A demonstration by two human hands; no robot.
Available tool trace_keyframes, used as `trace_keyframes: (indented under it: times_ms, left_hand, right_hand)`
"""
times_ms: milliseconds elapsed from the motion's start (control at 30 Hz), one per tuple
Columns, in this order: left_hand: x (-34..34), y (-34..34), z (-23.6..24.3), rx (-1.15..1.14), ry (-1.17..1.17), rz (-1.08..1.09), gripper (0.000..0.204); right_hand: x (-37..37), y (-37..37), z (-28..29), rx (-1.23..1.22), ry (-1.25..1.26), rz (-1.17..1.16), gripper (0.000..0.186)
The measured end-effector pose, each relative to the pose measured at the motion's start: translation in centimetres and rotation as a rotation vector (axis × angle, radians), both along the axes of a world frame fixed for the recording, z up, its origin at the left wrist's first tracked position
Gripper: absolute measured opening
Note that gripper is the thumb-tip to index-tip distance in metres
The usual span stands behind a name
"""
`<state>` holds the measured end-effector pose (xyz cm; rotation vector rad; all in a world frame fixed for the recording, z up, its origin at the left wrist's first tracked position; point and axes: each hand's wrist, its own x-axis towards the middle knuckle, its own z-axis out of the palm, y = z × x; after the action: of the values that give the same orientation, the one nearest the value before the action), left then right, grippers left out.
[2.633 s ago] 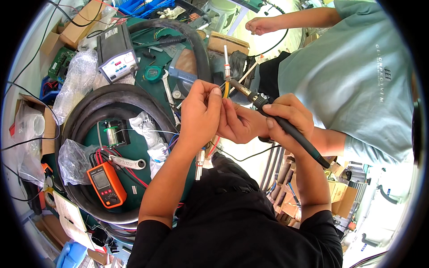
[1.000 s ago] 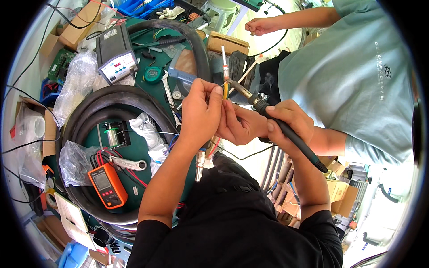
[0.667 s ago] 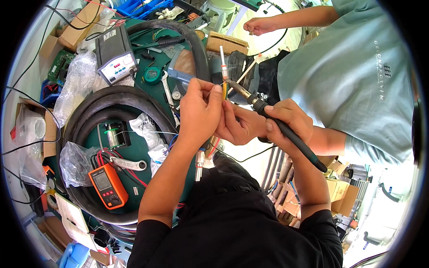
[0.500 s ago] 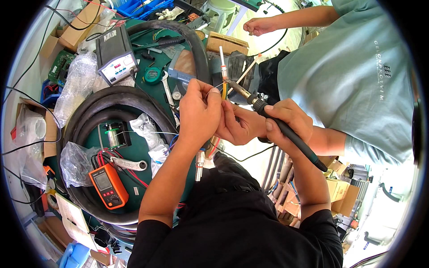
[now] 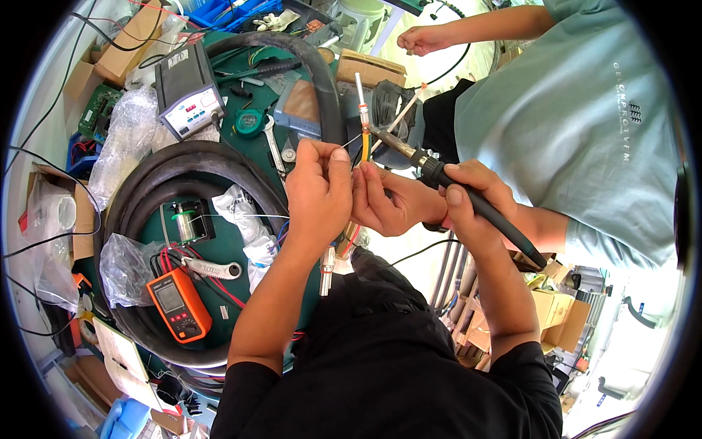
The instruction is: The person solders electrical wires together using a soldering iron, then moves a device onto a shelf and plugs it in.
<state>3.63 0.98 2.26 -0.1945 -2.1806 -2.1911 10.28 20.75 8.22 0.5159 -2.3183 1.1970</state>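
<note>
My left hand is closed in a pinch on thin solder wire, whose end points at a metal connector. In my right hand is a black-handled soldering iron, its tip beside the connector's lower end. A yellow wire runs down from that connector to the fingers of a co-worker's hand, between my two hands. Solder also stretches from a spool on the green bench toward my left hand.
A soldering station, a tape measure and a wrench lie on the bench. Thick black cable coils around an orange multimeter. The co-worker stands at the right, the other hand farther back.
My left hand has shifted slightly left, drawing away from the co-worker's fingers. My right hand and the iron have moved a little right. The connector has shifted slightly left.
</note>
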Motion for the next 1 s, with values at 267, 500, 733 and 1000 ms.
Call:
trace_keyframes:
  times_ms: [267, 500, 733, 1000]
  left_hand:
    - [-0.33, 0.3, 0.27, -0.033, -0.007, -0.024, 0.019]
    - [-0.38, 0.4, 0.13, -0.034, -0.023, -0.026, 0.019]
    - [-0.51, 0.59, 0.08, -0.056, 0.001, -0.03, 0.019]
    - [-0.92, 0.62, 0.11, -0.082, 0.045, -0.053, 0.019]
  right_hand:
    - [-0.49, -0.34, -0.07, 0.006, 0.015, -0.016, 0.02]
    - [-0.23, -0.51, -0.35, 0.007, 0.022, -0.024, 0.02]
    - [-0.35, -0.63, -0.61, 0.011, 0.061, -0.009, 0.02]
    - [-0.19, -0.61, -0.46, 0.025, 0.043, -0.026, 0.019]
